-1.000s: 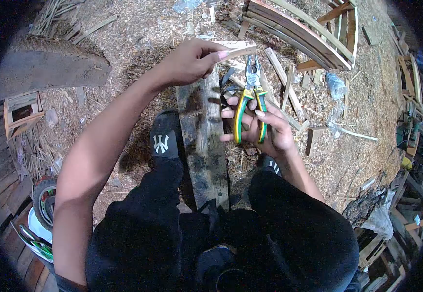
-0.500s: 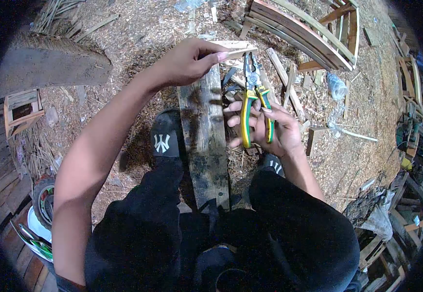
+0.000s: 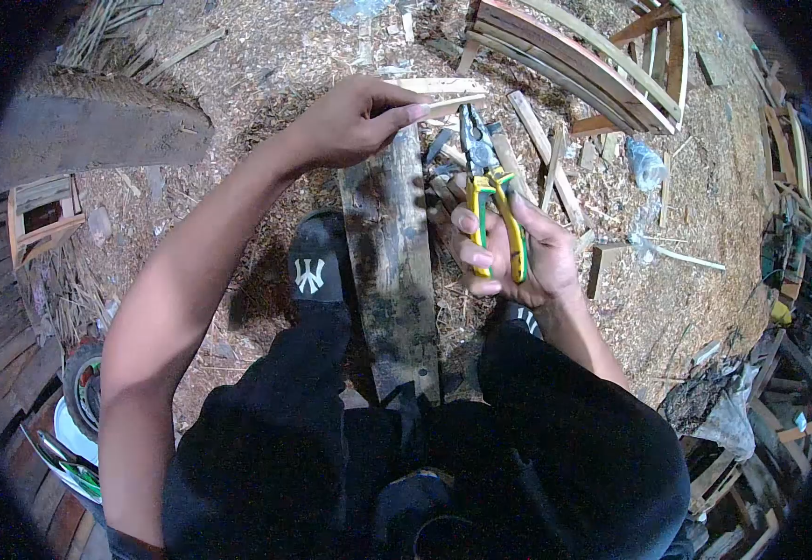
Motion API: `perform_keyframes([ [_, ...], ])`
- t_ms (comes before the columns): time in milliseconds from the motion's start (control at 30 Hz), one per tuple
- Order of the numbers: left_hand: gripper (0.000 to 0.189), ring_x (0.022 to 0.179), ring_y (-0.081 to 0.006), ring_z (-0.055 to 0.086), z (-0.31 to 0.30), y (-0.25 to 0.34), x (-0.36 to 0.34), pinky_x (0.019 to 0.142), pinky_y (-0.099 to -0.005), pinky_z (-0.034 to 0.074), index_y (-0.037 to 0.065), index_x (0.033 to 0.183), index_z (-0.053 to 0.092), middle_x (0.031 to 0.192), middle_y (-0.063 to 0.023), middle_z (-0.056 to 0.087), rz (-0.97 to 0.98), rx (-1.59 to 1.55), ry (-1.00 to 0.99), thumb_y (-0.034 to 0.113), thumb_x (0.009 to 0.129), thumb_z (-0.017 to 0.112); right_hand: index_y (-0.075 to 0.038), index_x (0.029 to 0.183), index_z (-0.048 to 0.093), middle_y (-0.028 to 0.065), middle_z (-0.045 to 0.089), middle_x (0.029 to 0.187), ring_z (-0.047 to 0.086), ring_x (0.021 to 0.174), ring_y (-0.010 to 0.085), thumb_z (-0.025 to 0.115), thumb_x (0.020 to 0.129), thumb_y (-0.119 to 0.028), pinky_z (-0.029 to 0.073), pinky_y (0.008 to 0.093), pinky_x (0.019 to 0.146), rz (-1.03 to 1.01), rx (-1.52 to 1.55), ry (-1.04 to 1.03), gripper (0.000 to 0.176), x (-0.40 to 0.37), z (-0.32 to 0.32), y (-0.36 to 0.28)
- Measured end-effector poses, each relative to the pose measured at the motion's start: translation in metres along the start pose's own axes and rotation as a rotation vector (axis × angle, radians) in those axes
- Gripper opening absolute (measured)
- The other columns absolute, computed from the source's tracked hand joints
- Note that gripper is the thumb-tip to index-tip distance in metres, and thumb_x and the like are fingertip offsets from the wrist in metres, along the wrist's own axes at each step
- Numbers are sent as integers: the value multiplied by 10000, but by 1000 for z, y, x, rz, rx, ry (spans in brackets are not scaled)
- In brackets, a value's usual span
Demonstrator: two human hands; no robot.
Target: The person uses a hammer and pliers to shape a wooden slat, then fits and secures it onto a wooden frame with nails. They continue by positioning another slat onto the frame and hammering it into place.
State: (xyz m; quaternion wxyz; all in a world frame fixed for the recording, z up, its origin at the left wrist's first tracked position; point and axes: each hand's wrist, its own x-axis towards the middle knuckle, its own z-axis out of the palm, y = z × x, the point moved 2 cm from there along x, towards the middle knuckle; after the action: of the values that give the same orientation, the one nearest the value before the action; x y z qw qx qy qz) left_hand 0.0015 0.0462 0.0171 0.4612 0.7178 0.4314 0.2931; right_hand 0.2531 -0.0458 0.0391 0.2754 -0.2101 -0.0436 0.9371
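Note:
My left hand (image 3: 366, 119) pinches a thin strip of pale wood (image 3: 453, 104) between thumb and fingers, above the far end of a worn plank (image 3: 389, 280). In my right hand (image 3: 527, 245) is a pair of combination pliers (image 3: 478, 140) with yellow and green handles, my fingers wrapped round them. The plier jaws point away from me, their tips right at the free end of the strip. Behind the strip lies another pale wood piece (image 3: 429, 85). A hammer head (image 3: 438, 146) shows beside the plank, left of the pliers.
A curved slatted wooden frame (image 3: 574, 56) stands at the upper right. Wood offcuts (image 3: 548, 154) and a crumpled plastic bottle (image 3: 646, 165) lie on the shaving-covered floor. A thick timber (image 3: 107, 117) is at left, a small wooden box (image 3: 45, 217) below it. My shoes flank the plank.
My right hand's fingers have closed round the plier handles, which are drawn closer together. The jaws have turned slightly left and narrowed, near the strip's end. My left hand has barely shifted.

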Motion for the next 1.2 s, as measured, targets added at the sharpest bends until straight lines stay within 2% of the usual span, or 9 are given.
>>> perform_keyframes([
  [67, 301, 585, -46, 412, -3, 6, -2, 523, -291, 346, -9, 1074, 743, 597, 56, 484, -121, 12, -58, 259, 1040, 609, -77, 1455, 385, 63, 485, 1015, 474, 707, 153, 468, 1045, -510, 404, 268, 486, 27, 87, -14, 602, 3, -6, 1],
  [167, 291, 592, -49, 417, 1, 6, -4, 529, -290, 354, -24, 1018, 728, 595, 49, 479, -68, -1, 3, 238, 1040, 604, -79, 1468, 385, 43, 474, 952, 433, 624, 114, 417, 1058, -550, 344, 222, 418, -8, 9, 5, 625, 5, -11, 4],
  [300, 306, 596, -55, 421, 3, 1, -2, 535, -298, 361, -25, 1028, 726, 597, 42, 480, -28, 2, -8, 254, 1041, 601, -76, 1463, 402, 32, 466, 909, 426, 596, 108, 405, 1063, -555, 326, 218, 400, -26, -112, 78, 625, 3, -11, 3],
  [567, 333, 581, -68, 447, 11, 5, 0, 536, -312, 373, -6, 1097, 733, 606, 21, 517, -221, -27, -8, 285, 1051, 580, -67, 1327, 524, 54, 539, 872, 456, 602, 128, 379, 1116, -426, 348, 259, 435, -83, -276, 199, 441, 3, -10, 0],
  [700, 321, 585, -70, 476, -13, -10, 3, 541, -303, 377, 35, 1183, 732, 637, 14, 551, -372, -38, 63, 280, 1060, 566, -39, 1392, 483, 85, 552, 871, 456, 582, 147, 428, 1106, -400, 327, 273, 452, -127, -477, 308, 464, 3, -17, 4],
  [800, 302, 598, -89, 526, -25, -11, 1, 561, -285, 407, 70, 1228, 730, 682, -7, 624, -169, 174, 80, 250, 1058, 556, -25, 1369, 493, 99, 576, 848, 499, 592, 157, 439, 1106, -376, 374, 284, 446, -175, -536, 297, 442, 1, -28, 0],
  [967, 290, 606, -131, 532, -7, -1, -9, 583, -335, 435, 52, 1187, 735, 702, -35, 647, -186, 155, 86, 248, 1043, 579, 4, 1350, 492, 107, 603, 824, 641, 694, 204, 508, 1087, -247, 631, 416, 594, -174, -662, 278, 364, 5, -26, -2],
  [1133, 282, 609, -154, 529, -3, 3, -5, 599, -372, 450, 33, 1152, 726, 688, -110, 645, -90, 189, 31, 256, 1026, 608, 6, 1365, 494, 179, 661, 1206, 729, 895, 293, 501, 1081, -133, 659, 503, 771, -103, -628, 229, 316, 5, -19, -5],
  [1200, 269, 592, -175, 528, -3, 6, -2, 598, -373, 451, 34, 1136, 721, 677, -155, 629, 0, 259, 24, 254, 1021, 618, 8, 1363, 493, 182, 660, 1206, 729, 896, 291, 503, 1081, -138, 658, 500, 766, -102, -621, 228, 318, 4, -19, -6],
])
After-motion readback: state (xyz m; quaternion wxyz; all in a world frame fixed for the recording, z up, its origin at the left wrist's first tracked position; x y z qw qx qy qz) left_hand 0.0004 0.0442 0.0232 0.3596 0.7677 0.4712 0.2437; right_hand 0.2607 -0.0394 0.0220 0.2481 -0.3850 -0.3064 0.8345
